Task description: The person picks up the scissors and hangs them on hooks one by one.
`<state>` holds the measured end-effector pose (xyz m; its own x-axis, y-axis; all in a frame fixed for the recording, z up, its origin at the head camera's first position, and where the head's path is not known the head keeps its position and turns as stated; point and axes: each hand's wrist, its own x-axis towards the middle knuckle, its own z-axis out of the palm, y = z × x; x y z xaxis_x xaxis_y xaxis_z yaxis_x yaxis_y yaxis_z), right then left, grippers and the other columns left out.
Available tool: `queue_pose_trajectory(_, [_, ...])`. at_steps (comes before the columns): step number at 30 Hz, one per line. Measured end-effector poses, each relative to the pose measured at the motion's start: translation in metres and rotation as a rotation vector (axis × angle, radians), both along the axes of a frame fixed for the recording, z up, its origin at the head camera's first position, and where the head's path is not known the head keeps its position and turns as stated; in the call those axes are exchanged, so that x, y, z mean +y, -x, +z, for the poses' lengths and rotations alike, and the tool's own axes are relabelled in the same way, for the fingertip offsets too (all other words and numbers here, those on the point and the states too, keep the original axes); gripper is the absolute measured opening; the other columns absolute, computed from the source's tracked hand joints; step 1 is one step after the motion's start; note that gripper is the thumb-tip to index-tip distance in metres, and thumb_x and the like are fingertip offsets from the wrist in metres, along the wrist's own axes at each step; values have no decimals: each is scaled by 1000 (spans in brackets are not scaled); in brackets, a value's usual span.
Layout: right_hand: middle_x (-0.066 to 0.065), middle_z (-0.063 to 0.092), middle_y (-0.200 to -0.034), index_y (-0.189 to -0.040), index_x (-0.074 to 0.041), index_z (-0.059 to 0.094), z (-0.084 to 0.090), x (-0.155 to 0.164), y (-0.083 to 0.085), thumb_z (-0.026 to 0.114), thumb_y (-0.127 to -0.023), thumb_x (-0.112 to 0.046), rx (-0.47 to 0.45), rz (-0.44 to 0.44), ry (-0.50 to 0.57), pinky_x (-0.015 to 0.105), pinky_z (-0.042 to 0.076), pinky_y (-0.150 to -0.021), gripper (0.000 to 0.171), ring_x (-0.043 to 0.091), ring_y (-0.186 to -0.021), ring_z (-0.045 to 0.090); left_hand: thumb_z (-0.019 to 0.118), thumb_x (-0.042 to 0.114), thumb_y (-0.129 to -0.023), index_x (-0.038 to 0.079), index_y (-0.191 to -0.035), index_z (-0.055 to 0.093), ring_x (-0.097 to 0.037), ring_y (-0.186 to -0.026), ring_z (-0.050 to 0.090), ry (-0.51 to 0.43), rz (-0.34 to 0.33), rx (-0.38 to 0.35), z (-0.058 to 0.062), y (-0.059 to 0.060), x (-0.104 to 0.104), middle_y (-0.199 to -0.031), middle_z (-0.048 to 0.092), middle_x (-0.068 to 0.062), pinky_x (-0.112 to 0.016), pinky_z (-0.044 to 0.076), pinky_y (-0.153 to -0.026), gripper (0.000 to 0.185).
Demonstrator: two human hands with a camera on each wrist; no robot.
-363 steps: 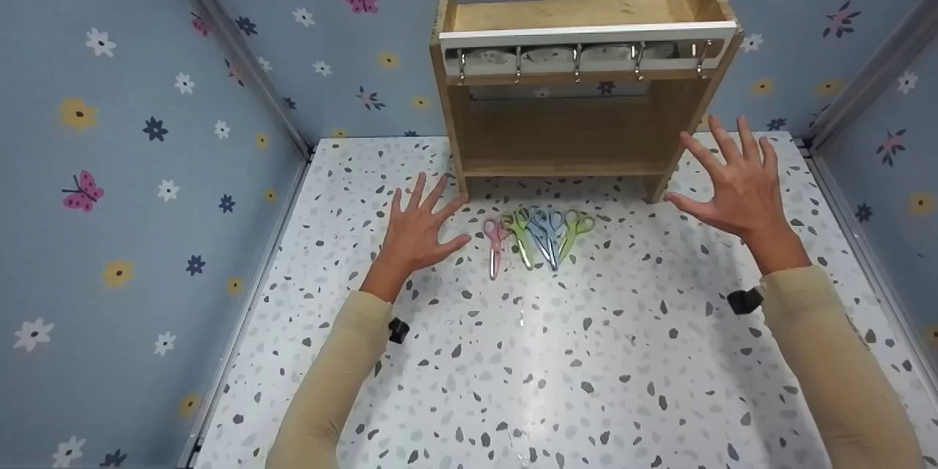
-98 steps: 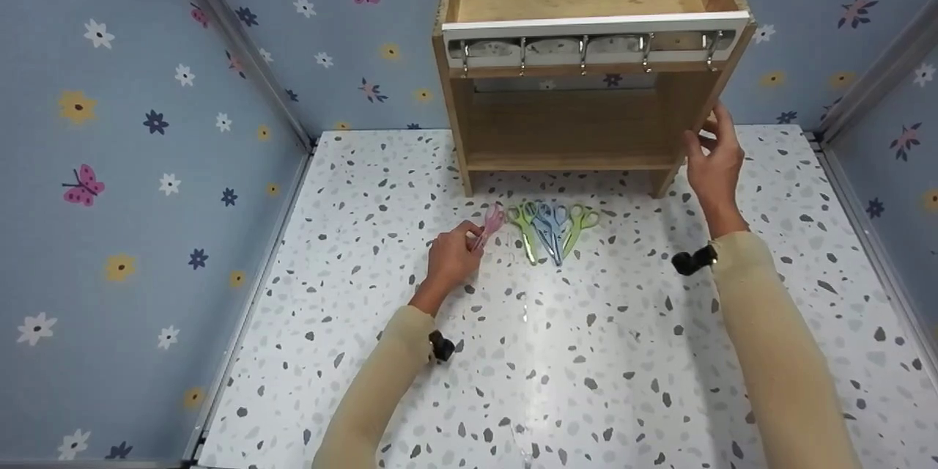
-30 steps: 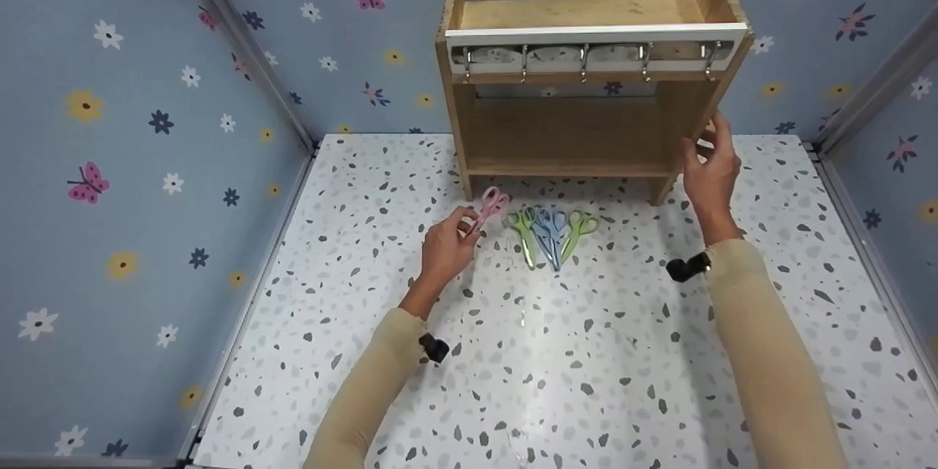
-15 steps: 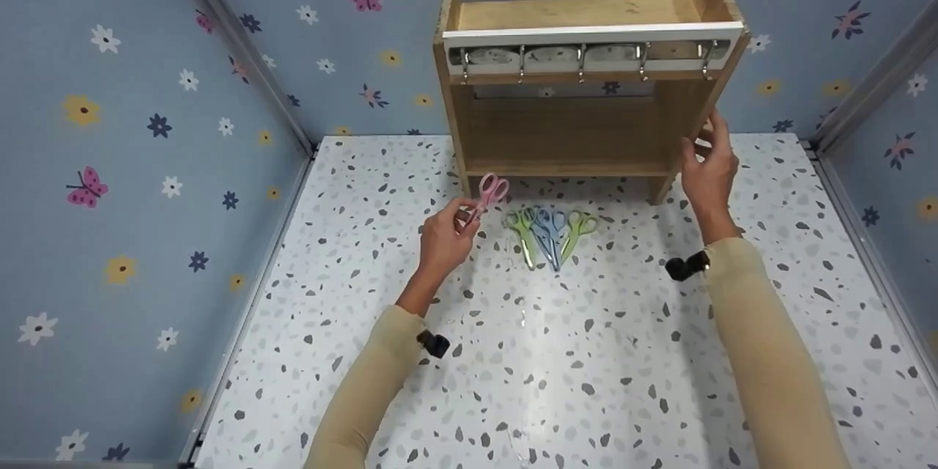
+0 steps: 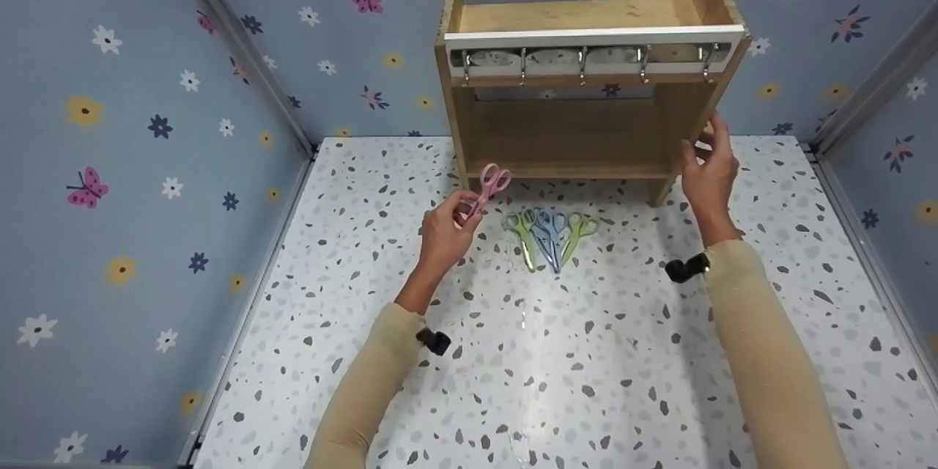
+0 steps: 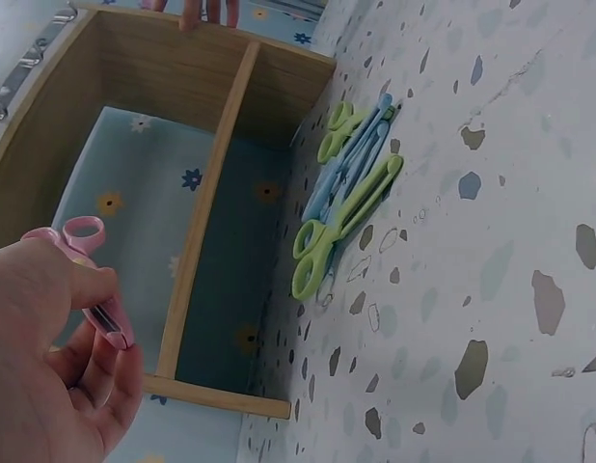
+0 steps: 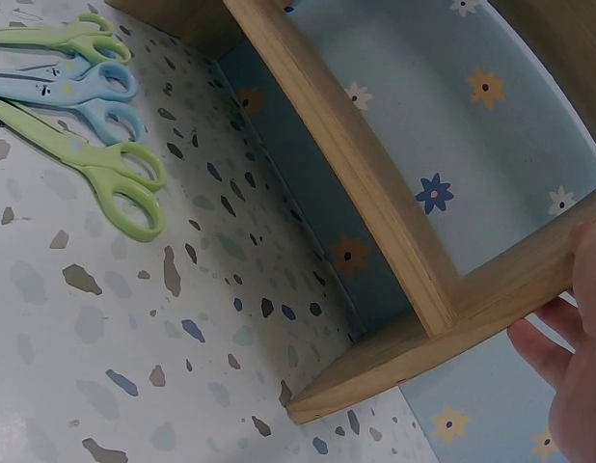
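Observation:
My left hand (image 5: 443,234) pinches a pair of pink scissors (image 5: 485,194) by the blade end, handle loops upward, in front of the rack's left leg. In the left wrist view the blades of the pink scissors (image 6: 110,318) lie between thumb and fingers. My right hand (image 5: 709,179) grips the right side panel (image 5: 696,106) of a wooden rack (image 5: 571,167). Along the rack's front runs a white rail with several metal hooks (image 5: 582,66). Below, on the tabletop, green scissors (image 5: 525,234), blue scissors (image 5: 551,242) and more green scissors (image 5: 577,231) lie fanned and partly overlapping.
The rack stands on a speckled white table (image 5: 571,366), close to a blue flower-patterned back wall (image 5: 381,44). A similar left wall (image 5: 139,220) and right wall (image 5: 898,198) flank the table. A small black camera sits at each wrist.
Earlier the pink scissors lay on the table beside the others and both hands were spread. Now my left hand has lifted them toward the rack, and my right hand has taken hold of its side panel.

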<state>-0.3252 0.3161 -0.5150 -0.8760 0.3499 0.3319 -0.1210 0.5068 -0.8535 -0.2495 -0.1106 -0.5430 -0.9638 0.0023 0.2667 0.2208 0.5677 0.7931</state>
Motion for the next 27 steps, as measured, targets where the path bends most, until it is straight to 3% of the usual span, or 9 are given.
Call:
queue_pose_trajectory(6, [14,64,-165,-174,-26,43,0,-1,0,58,-117,-15,10,4,1,51,56,-122,60,34,-144,69,78,7,-105,10,-131,74,-23,-87,70,-66,-31,-10,8,3,-2,-108,84,-14,-27,49,-75,26])
queue_pose_trajectory(19, [13,62,-167,-174,-29,42,2,-1,0,58,-118,-18,-8,-2,-6,52,55,-124,60,36,-145,68,79,8,-105,7,-131,74,-22,-89,70,-93,-55,76,24,12,-1,-111,83,-15,-25,53,-81,26])
queue_pose_trajectory(27, [13,63,-166,-174,-28,42,1,-2,-1,59,-117,-17,-5,-8,-8,52,55,-124,60,34,-145,69,77,7,-106,7,-134,72,-21,-92,69,-136,-79,70,33,14,-1,-114,83,-16,-25,53,-84,29])
